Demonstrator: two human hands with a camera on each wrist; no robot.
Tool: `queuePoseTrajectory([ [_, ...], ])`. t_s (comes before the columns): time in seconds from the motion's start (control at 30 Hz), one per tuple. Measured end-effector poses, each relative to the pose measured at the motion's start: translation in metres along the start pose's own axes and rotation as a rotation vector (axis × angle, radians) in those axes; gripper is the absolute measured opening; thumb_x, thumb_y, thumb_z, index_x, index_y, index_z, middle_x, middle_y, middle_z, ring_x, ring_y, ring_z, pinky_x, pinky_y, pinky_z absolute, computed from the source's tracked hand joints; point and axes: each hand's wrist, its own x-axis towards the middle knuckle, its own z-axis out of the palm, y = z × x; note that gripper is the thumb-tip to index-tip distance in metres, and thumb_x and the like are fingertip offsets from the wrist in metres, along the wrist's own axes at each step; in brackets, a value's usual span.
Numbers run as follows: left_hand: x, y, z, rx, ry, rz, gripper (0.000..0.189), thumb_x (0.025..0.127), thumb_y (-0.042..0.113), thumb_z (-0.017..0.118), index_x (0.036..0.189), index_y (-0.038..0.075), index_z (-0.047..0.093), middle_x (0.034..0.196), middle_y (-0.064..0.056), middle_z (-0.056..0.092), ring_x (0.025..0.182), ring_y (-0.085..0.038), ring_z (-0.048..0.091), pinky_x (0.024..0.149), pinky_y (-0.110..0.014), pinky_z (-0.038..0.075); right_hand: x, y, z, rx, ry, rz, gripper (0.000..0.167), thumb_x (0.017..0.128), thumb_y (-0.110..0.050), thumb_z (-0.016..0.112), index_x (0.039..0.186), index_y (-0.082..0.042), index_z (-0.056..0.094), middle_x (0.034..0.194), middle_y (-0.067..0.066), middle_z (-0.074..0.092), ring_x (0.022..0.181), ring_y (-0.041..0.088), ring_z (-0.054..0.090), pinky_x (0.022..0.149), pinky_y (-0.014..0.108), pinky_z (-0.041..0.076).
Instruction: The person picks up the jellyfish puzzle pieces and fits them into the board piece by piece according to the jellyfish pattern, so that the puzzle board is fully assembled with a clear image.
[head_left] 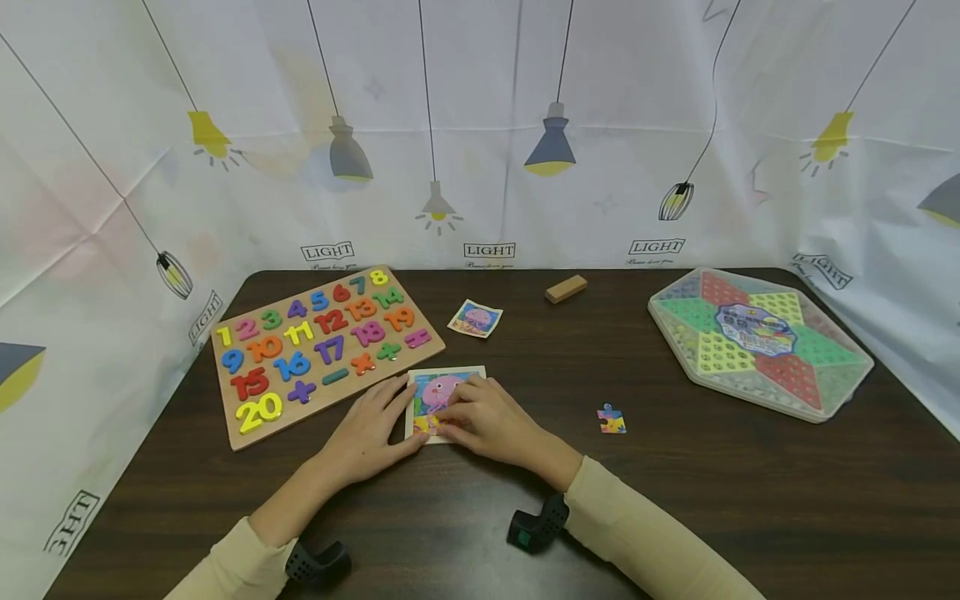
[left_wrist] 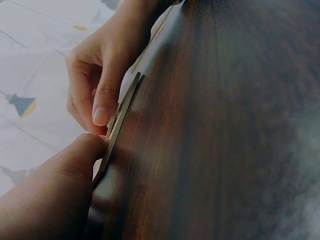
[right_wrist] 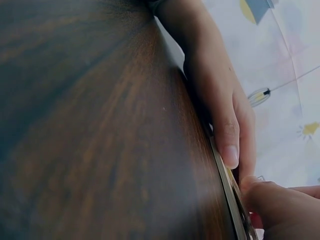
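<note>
In the head view, a small jigsaw puzzle (head_left: 440, 390) with a pink cartoon figure lies in a pale frame on the dark table. My left hand (head_left: 369, 429) rests along the frame's left side, fingers fairly straight, thumb at the lower edge. From the right, my right hand (head_left: 491, 421) reaches over the picture and pinches a puzzle piece low in it; the fingers mostly hide that piece. The left wrist view shows the frame edge-on (left_wrist: 122, 117), with a slightly tilted piece under the right fingertips. One loose puzzle piece (head_left: 611, 419) lies to the right.
A wooden number board (head_left: 315, 354) stands left of the puzzle. Behind are a small picture card (head_left: 476, 318) and a wooden block (head_left: 566, 289). A hexagonal game box (head_left: 757, 342) lies at the right. A white printed cloth (head_left: 480, 133) hangs along the back.
</note>
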Motion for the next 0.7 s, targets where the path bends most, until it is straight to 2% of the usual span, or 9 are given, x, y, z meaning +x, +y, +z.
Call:
queuePoseTrajectory([
  [0.17, 0.0001, 0.0002, 0.0001, 0.003, 0.002, -0.002, 0.077, 0.086, 0.058, 0.049, 0.141, 0.007, 0.035, 0.147, -0.011, 0.028, 0.133, -0.028, 0.025, 0.105, -0.049, 0.023, -0.0003, 0.0008, -0.0002, 0.006, 0.047, 0.013, 0.014, 0.084, -0.03, 0.067, 0.087, -0.019, 0.074, 0.087, -0.008, 0.062, 0.083, 0.01, 0.049, 0.067, 0.027, 0.038],
  [0.4, -0.0005, 0.0004, 0.0004, 0.002, 0.001, -0.004, 0.076, 0.086, 0.058, 0.049, 0.142, 0.007, 0.035, 0.146, -0.011, 0.029, 0.133, -0.028, 0.025, 0.105, -0.049, 0.023, -0.0037, 0.0058, -0.0007, 0.016, 0.1, 0.068, 0.013, 0.079, -0.029, 0.071, 0.085, -0.019, 0.074, 0.087, -0.007, 0.063, 0.082, 0.011, 0.047, 0.067, 0.028, 0.038],
  [0.7, 0.0, 0.0001, 0.0006, 0.008, -0.004, -0.008, 0.077, 0.085, 0.058, 0.049, 0.142, 0.008, 0.035, 0.147, -0.01, 0.028, 0.133, -0.027, 0.024, 0.105, -0.049, 0.023, -0.0077, 0.0097, -0.0011, 0.048, 0.086, 0.123, 0.014, 0.078, -0.031, 0.072, 0.087, -0.02, 0.073, 0.087, -0.008, 0.062, 0.08, 0.01, 0.046, 0.067, 0.027, 0.037],
])
